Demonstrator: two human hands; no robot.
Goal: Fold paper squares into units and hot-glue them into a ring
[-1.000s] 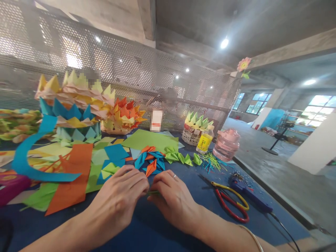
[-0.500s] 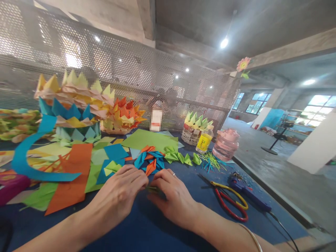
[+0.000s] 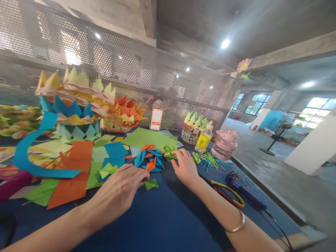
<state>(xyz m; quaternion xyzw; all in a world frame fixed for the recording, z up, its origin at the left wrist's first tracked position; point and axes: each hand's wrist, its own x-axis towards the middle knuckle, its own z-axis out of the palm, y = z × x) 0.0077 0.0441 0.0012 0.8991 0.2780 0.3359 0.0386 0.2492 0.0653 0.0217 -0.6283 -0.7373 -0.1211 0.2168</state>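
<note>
My left hand (image 3: 128,183) is closed, pinching a small folded green paper piece (image 3: 151,184) above the blue table. My right hand (image 3: 186,167) is stretched forward, thumb and fingers apart, with its fingertips at a cluster of folded green paper pieces (image 3: 169,152). It hides some of those pieces. Between the hands and a little beyond them sits a ring of folded blue and orange paper (image 3: 150,158). Another folded green piece (image 3: 108,170) lies on blue paper just past my left hand.
Scissors (image 3: 228,192), partly behind my right forearm, and a blue glue gun (image 3: 246,191) lie at right. A yellow-labelled bottle (image 3: 204,140), a pink water bottle (image 3: 225,144) and paper strips stand or lie beyond. Folded-paper baskets (image 3: 78,131) and coloured sheets (image 3: 76,168) fill the left.
My right hand has left my left hand and moved forward to the green pieces, its forearm now partly covering the scissors. The left hand has barely moved and keeps the green piece.
</note>
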